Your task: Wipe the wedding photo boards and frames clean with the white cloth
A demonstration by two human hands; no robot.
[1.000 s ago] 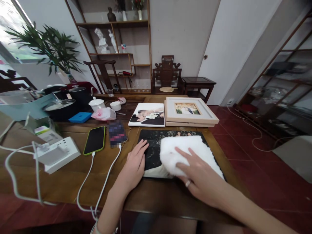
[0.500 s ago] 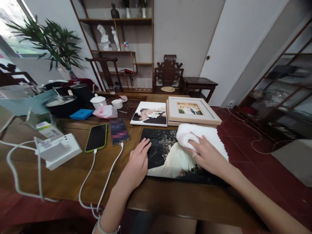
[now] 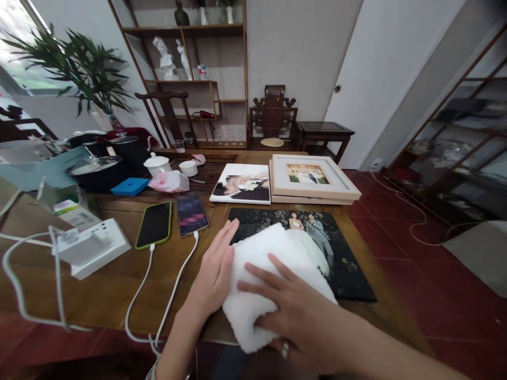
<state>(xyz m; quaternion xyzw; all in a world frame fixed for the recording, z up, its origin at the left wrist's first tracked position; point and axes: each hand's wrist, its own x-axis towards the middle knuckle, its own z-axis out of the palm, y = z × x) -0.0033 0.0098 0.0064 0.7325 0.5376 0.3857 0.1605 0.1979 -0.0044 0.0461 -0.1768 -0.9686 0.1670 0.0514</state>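
Observation:
A dark photo panel (image 3: pixel 352 269), printed with a couple in wedding clothes, lies flat on the wooden table. Over its lower left part and front edge spreads a fluffy white towel (image 3: pixel 257 253). My right hand (image 3: pixel 295 306), with a ring on one finger, presses down on this towel with fingers spread and holds a bunched fold near the table's front edge. At the panel's left edge rests my left hand (image 3: pixel 214 269), fingers straight and holding nothing, its thumb side against the towel.
Behind the panel are a white-edged photo print (image 3: pixel 241 184) and a light wooden picture frame (image 3: pixel 317 192). To the left lie a green-cased phone (image 3: pixel 154 224), a second phone (image 3: pixel 190 214), white cables and a white box (image 3: pixel 99 248). Pots (image 3: pixel 95 171) stand farther back.
My right hand has brought the towel from the panel's upper right to its lower left and front edge, uncovering the printed couple. My left hand stays at the left edge.

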